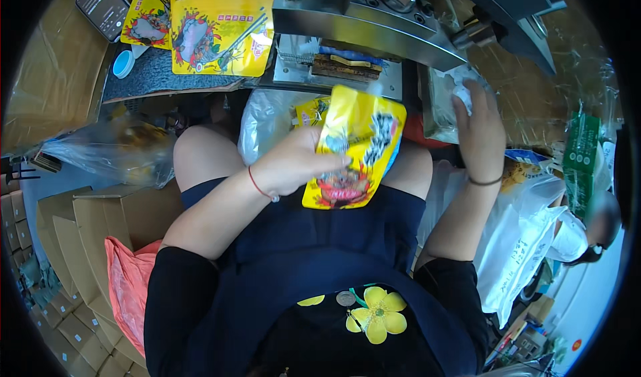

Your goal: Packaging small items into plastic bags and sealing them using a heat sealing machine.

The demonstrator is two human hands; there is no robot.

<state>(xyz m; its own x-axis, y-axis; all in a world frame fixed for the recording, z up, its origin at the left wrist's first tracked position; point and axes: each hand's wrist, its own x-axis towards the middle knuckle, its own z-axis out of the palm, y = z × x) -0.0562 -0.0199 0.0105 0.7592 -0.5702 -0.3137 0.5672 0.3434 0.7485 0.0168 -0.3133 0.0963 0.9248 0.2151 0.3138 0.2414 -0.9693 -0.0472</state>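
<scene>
My left hand (294, 160) grips a yellow printed pouch (364, 127) above my lap, thumb across its front. The pouch is tilted, with a food picture at its lower end. To the right of the metal press (360, 27), my right hand (482, 127) reaches over a clear plastic-lined tray (441, 113). Its fingers are bent round a small crumpled white piece (462, 99), whose kind I cannot make out. A stack of similar yellow pouches (220, 37) lies left of the press, and another yellow pouch (310, 112) sits in a clear bag below the press.
A phone (103, 7) and a round blue-white cap (123, 63) are at the far left of the bench. Cardboard boxes (100, 217) and a red plastic bag (130, 277) stand at my left. White bags (514, 243) hang on my right, where another person (587, 233) is partly visible.
</scene>
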